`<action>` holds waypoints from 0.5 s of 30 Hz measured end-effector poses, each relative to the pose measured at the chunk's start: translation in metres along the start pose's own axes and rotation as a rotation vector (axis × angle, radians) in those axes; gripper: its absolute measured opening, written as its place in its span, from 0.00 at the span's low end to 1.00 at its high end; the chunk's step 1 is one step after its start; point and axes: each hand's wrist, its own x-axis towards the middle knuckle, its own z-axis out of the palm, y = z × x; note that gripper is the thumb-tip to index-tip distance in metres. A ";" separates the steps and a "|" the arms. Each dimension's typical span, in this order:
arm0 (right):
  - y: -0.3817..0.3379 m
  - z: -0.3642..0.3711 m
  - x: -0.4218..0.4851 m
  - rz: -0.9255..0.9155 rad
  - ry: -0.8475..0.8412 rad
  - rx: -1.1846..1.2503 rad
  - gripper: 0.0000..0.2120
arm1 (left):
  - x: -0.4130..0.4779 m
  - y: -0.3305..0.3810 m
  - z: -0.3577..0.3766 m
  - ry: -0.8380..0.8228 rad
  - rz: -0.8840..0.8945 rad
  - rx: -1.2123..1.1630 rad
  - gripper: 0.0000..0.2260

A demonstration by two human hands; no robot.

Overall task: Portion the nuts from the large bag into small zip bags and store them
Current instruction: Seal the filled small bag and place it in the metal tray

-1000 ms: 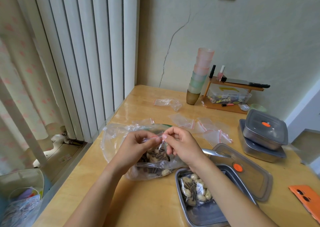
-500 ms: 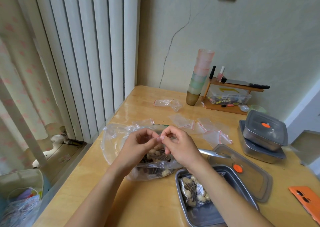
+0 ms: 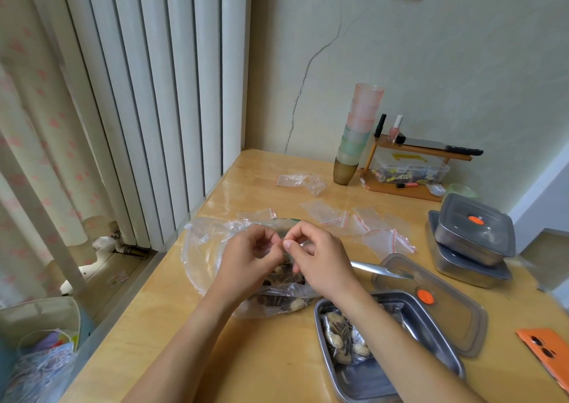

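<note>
Item 1, left hand (image 3: 249,254) and right hand (image 3: 320,261): I log both at mid-surface, fingertips meeting. Each grip is narrow, pinching the top edge of one small zip bag (image 3: 283,274), which hangs between them with nuts inside. I cannot tell whether its seal is closed.

Item 2, large bag (image 3: 206,248): clear plastic lying open on the surface (image 3: 277,356) directly under the hands, with the remaining nuts (image 3: 277,301) heaped at its near end.

Item 3, open steel container (image 3: 381,384): near right, just beside the large bag, holding filled small bags (image 3: 341,338) at its left end. My right forearm crosses over it.

Item 4, lid (image 3: 446,319): grey with an orange dot, lying flat, overlapped by the container's far right rim. A metal utensil (image 3: 378,268) rests across its far corner.

Item 5, empty zip bags (image 3: 369,227): red-edged, scattered far of the hands.

Item 6, two lidded containers (image 3: 474,239): stacked, right edge.

Item 7, stacked cups (image 3: 360,134) and a wooden rack (image 3: 415,153): far, against the wall.

Item 8, orange phone (image 3: 545,353): near right edge.
</note>
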 end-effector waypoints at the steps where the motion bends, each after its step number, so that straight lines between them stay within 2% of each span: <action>1: 0.000 0.000 0.001 0.001 0.000 -0.001 0.06 | 0.000 0.000 0.000 0.001 0.006 0.023 0.05; 9: 0.001 -0.004 0.000 0.004 -0.008 -0.006 0.06 | 0.000 -0.002 0.000 0.003 0.058 0.090 0.09; 15: 0.000 -0.003 -0.002 0.024 0.012 0.009 0.06 | 0.001 -0.002 0.000 -0.018 0.068 0.123 0.06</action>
